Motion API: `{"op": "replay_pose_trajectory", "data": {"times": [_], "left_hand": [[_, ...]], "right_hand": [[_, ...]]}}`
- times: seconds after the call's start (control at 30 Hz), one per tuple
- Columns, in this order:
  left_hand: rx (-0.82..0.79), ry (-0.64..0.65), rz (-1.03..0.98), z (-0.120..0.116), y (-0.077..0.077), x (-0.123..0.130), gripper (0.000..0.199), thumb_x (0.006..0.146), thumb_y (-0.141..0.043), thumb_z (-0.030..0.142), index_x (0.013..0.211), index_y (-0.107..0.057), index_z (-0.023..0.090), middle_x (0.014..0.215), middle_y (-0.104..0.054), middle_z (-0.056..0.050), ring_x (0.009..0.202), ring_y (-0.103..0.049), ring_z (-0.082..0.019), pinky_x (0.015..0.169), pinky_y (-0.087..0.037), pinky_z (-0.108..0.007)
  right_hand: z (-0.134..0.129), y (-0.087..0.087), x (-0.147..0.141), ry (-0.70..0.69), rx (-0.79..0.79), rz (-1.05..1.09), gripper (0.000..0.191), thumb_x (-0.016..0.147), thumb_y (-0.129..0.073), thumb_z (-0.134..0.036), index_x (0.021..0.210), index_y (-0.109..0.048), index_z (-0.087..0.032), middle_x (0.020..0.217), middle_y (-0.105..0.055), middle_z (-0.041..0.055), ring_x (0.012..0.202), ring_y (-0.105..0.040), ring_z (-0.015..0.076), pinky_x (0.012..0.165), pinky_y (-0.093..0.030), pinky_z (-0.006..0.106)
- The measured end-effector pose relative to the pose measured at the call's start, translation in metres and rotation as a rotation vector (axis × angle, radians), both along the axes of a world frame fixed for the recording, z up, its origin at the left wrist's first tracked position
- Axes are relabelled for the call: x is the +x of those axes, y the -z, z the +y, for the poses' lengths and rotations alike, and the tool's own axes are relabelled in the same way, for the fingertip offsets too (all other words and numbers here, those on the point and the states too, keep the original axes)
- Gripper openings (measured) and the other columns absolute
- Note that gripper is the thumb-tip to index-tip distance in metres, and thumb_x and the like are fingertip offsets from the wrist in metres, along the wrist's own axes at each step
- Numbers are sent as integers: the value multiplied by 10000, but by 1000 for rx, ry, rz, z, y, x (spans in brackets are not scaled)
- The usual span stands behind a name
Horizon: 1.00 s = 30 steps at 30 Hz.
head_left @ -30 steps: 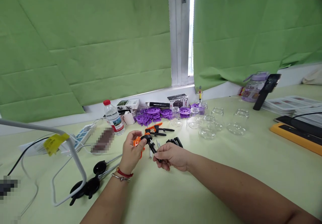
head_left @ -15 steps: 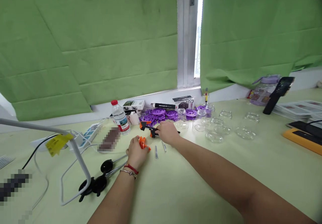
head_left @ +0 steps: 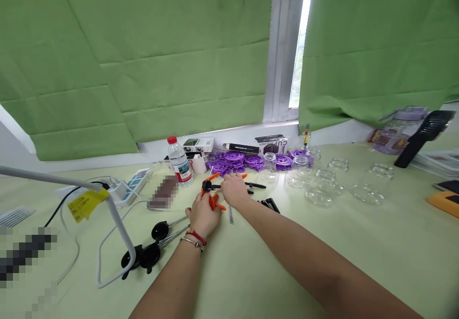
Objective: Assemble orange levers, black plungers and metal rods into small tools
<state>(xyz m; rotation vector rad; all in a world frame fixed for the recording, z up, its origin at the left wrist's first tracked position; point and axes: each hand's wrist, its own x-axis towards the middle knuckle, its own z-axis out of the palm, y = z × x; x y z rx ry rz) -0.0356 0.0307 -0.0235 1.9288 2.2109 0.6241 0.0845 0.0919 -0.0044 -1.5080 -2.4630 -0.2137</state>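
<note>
My left hand is closed around an orange plastic piece, whose lower end sticks out beside the fingers. Just right of it, my right hand is closed on a black bar with a round black end, part of an orange-and-black tool resembling a small clamp. Its exact kind is partly hidden by the fingers. Orange tips and a thin black rod show behind the right hand. Thin metal rods lie below that hand, and several black pieces sit beside the right forearm.
Purple plastic discs are heaped behind the hands, with a water bottle to their left. Several clear glass jars stand right. Black-handled metal tools and a white lamp frame are at left.
The view has shifted left, so things appear farther right. The orange-and-black tool has turned in my right hand and come nearer my left hand. Black pieces now show beside my right forearm.
</note>
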Motion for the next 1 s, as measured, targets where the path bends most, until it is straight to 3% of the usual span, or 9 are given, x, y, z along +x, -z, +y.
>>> {"op": "replay_pose_trajectory", "data": {"times": [0.23,0.4,0.53,0.63,1.0], "left_hand": [[6,-31,0,0,-2,0,225,710,-550,348,898,-568,227,1139,-570,-95,1052,-530,-304,852,-319,-454],[7,-102,8,0,-6,-1,321,773,-475,460,958,-571,216,1106,-585,-128,1061,-518,-311,857,-318,-488],[-37,-61,78,-2,-7,-1,351,809,-410,501,901,-617,233,1181,-537,-129,1081,-508,-324,854,-325,-494],[-76,-39,150,-4,-7,0,376,820,-383,487,828,-630,203,1201,-508,-143,1065,-511,-341,856,-325,-509],[-92,-113,227,-5,-8,0,402,805,-384,449,959,-599,145,1128,-516,-186,1022,-517,-365,855,-312,-523]], "right_hand": [[-5,3,1,-51,40,-25,270,866,-450,-211,883,-709,-136,952,-615,145,925,-522,252,836,-287,402],[-11,2,1,-105,56,-47,236,842,-465,-157,891,-695,-141,919,-620,126,902,-527,231,866,-271,390],[-14,0,-1,-106,64,-54,214,832,-480,-161,887,-685,-133,917,-616,125,896,-527,233,870,-267,390],[-16,-1,0,-98,63,-56,216,831,-466,-146,882,-675,-132,916,-613,125,869,-532,224,867,-266,389],[-18,-1,14,-51,22,-38,246,819,-435,-87,889,-662,-146,935,-616,114,898,-531,221,858,-268,366]]}}
